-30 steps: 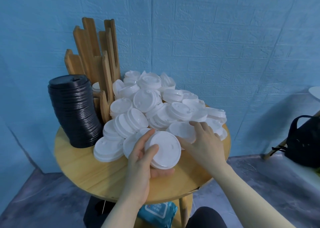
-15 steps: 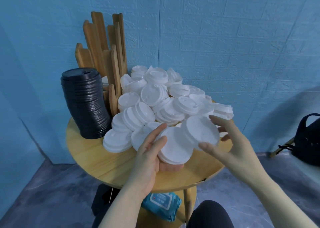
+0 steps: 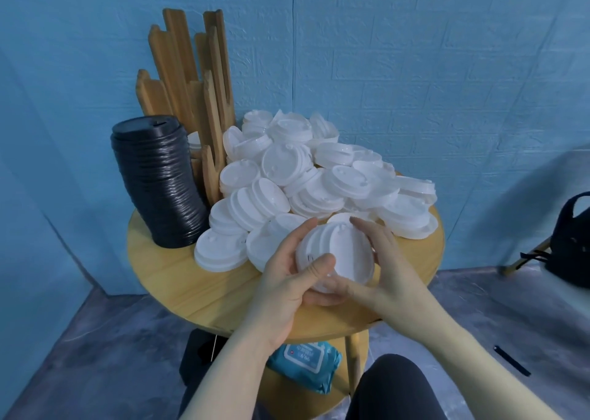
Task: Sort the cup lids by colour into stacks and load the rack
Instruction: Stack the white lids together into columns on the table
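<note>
On the round wooden tabletop [image 3: 166, 279], near edge: a short stack [image 3: 338, 256] of white lids, tilted on edge, held between both hands. Left hand [image 3: 287, 285] cups it from the left and below, thumb across the near rim, fingers [image 3: 303, 231] curled over the far left edge. Right hand [image 3: 383, 276] closes on it from the right, fingers [image 3: 367, 228] bent over the top rim, thumb underneath. Both hands hold the stack; neither is free.

Behind, middle to far right: a loose heap [image 3: 319, 177] of white lids, some nested in short runs, most lying at odd angles, one on another.

Left: a tall black stack [image 3: 156, 186], leaning slightly, standing on the tabletop just beside the heap.

Far left: a wooden rack [image 3: 198, 78] of upright slats, between the black stack and the heap. A white lid shows low between its slats; its contents are otherwise hidden.

Below the tabletop: a blue wipes pack [image 3: 303, 362]. Far right, on the floor side: a dark bag [image 3: 571, 237].

Handling, as judged: lids are thin moulded plastic, very light, slightly springy, smooth and apt to slide. Best taken by the rim, gripped at opposite edges, with the stack squeezed gently from both faces so that it stays nested. A hard pinch on the dome may dent it. Black lids look sorted; white ones are mostly unsorted.
</note>
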Available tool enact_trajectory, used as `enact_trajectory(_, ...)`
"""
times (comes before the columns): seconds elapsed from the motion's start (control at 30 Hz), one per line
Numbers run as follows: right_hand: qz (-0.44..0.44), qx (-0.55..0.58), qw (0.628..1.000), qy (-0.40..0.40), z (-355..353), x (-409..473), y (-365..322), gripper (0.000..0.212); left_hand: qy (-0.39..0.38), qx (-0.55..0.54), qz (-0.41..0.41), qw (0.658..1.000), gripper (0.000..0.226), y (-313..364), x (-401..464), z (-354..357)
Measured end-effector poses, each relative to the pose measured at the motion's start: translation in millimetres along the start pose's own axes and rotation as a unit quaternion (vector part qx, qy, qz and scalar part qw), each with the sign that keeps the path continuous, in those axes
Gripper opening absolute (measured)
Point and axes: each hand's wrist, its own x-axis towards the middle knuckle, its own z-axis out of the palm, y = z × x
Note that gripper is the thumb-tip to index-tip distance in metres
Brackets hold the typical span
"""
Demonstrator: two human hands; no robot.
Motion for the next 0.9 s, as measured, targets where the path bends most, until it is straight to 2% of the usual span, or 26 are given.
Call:
enact_trajectory(0.07, -0.028, -0.012, 0.999, 0.013, 0, 1, -3, 0.093, -0.004, -0.006, -0.003, 1.000, 0.056, 1, 0, 0)
enact_trajectory(0.13, -0.075, -0.025, 0.997, -0.026, -9, 3, -3, 0.085, -0.007, 0.002, -0.008, 1.000, 0.057, 1, 2, -2)
enact_trajectory(0.2, -0.133, -0.085, 0.985, -0.075, -21, 5, -2, 0.080, -0.013, 0.007, -0.012, 1.000, 0.061, 1, 2, -3)
enact_trajectory(0.27, -0.164, -0.132, 0.971, -0.114, -27, 6, -3, 0.083, -0.017, 0.005, -0.016, 1.000, 0.062, 2, 2, -2)
enact_trajectory(0.4, -0.179, -0.140, 0.963, -0.147, -24, 7, -7, 0.089, -0.024, 0.029, -0.013, 0.999, 0.059, 2, 0, -2)
enact_trajectory(0.53, -0.148, -0.110, 0.978, -0.098, -16, 3, 0, 0.083, -0.001, 0.009, -0.003, 1.000, 0.052, 2, -1, -2)
enact_trajectory(0.7, -0.133, -0.124, 0.982, -0.047, -13, -6, 8, 0.068, 0.004, -0.031, -0.018, 0.999, 0.059, 4, -2, 1)
enact_trajectory(0.83, -0.100, -0.128, 0.986, 0.026, -15, -5, 14, 0.043, 0.035, -0.035, 0.010, 0.999, 0.042, 3, 0, -1)
enact_trajectory(0.9, -0.102, -0.157, 0.982, 0.039, -14, -4, 18, 0.040, 0.052, -0.030, 0.019, 0.998, 0.042, 2, 0, -1)
